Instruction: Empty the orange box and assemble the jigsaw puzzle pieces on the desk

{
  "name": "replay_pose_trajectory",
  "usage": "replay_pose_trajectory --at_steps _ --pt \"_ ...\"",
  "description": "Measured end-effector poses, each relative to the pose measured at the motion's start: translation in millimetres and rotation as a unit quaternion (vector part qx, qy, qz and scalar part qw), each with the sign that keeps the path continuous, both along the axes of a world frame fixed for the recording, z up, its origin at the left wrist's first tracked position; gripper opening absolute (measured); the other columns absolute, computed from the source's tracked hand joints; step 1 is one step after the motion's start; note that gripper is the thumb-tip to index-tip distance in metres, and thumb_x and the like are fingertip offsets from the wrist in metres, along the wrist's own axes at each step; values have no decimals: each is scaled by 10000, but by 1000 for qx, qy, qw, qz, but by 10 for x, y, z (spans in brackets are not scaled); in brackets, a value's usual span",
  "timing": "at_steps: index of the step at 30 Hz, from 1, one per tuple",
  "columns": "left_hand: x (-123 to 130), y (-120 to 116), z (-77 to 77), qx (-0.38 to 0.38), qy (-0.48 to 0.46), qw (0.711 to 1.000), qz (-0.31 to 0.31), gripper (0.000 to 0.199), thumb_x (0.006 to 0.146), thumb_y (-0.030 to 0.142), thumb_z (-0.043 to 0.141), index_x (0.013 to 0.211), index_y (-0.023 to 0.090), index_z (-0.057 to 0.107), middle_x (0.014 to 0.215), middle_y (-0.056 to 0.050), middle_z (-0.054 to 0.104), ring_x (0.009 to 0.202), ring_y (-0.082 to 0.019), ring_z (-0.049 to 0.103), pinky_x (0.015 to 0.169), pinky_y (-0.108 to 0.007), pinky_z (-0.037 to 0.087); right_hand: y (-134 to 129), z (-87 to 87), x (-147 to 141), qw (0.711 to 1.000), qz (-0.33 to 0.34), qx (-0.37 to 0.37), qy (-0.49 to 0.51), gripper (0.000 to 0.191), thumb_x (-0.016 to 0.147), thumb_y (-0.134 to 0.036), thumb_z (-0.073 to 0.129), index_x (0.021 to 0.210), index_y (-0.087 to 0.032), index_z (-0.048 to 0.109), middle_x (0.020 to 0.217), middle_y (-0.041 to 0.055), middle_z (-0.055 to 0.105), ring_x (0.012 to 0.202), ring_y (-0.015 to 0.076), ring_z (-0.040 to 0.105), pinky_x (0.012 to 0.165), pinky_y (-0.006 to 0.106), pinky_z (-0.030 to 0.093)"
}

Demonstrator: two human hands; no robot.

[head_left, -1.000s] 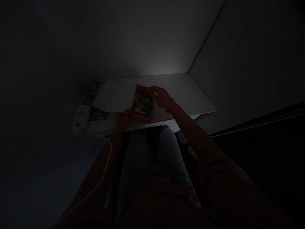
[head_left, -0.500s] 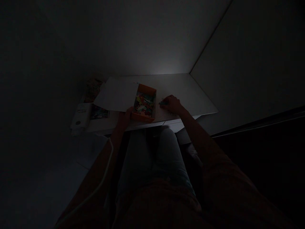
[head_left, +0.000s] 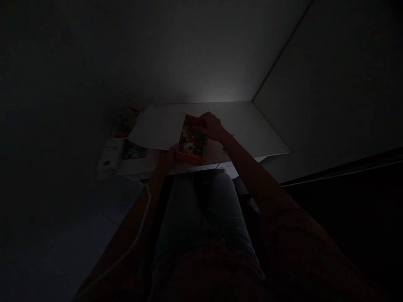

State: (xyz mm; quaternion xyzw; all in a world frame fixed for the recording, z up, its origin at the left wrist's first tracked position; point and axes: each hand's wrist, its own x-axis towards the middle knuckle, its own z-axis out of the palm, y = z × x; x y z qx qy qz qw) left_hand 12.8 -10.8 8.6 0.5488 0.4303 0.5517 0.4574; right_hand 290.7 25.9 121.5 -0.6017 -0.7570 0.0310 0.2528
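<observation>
An orange open box (head_left: 190, 159) stands on the white desktop, holding many small colourful pieces (head_left: 189, 142) that look like jigsaw puzzle pieces. My left hand (head_left: 170, 158) grips the box by its near left corner, fingers closed on the wall and partly hidden. Over the far right part of the box is my right hand (head_left: 209, 126), its fingers bent down towards the pieces. What lies between those fingertips is too dark to make out. A large white sheet (head_left: 156, 129) lies against the left side of the box.
A white device or pack (head_left: 110, 156) stands at the desk's left end, beside a dark colourful picture (head_left: 134, 150). Some small bits (head_left: 224, 150) lie on the desktop (head_left: 258, 130) near my right forearm. A wall rises behind the desk. The room is very dim.
My right hand has moved left from the desktop, where it held a small dark greenish piece, to above the box. My left hand stays on the box corner.
</observation>
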Motion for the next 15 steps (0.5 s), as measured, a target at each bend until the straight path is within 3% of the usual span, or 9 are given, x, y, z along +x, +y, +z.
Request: replay_pose_trajectory --at_steps 2,4,7,12,15 --pt "0 -19 20 -12 -11 1000 9 579 804 701 826 1175 261 772 1431 -195 822 1539 -434 685 1430 -602 473 66 38 -157 996 13 -62 -70 517 1036 -641 873 1394 -268 892 1581 194 747 1510 499 656 1308 732 493" --pt "6 -27 30 -12 -11 1000 11 596 807 711 823 1198 266 770 1458 -192 817 1549 -427 682 1425 -591 484 106 52 -240 990 57 -102 -80 404 1042 -553 885 1324 -265 914 1509 169 800 1499 469 680 1343 706 466" --pt "25 -24 21 -7 -8 1000 3 591 817 698 830 1211 262 773 1505 -191 806 1574 -418 671 1423 -566 493 131 49 -235 987 111 -113 24 258 1049 -474 858 1165 -245 889 1334 121 877 1334 367 782 1282 601 554" --pt "48 -40 28 -25 -14 1000 3 565 847 640 824 1229 226 786 1523 -208 799 1531 -414 703 1424 -565 495 119 35 -122 949 102 -81 288 452 1015 -696 828 1160 -271 773 1230 84 894 1152 287 814 1061 478 683" --pt "54 -55 59 -23 -23 999 12 531 829 595 838 1221 240 787 1512 -187 806 1543 -397 696 1433 -555 490 102 37 -44 959 58 -79 265 474 1004 -687 841 1218 -275 750 1166 87 892 1122 302 819 993 475 683"
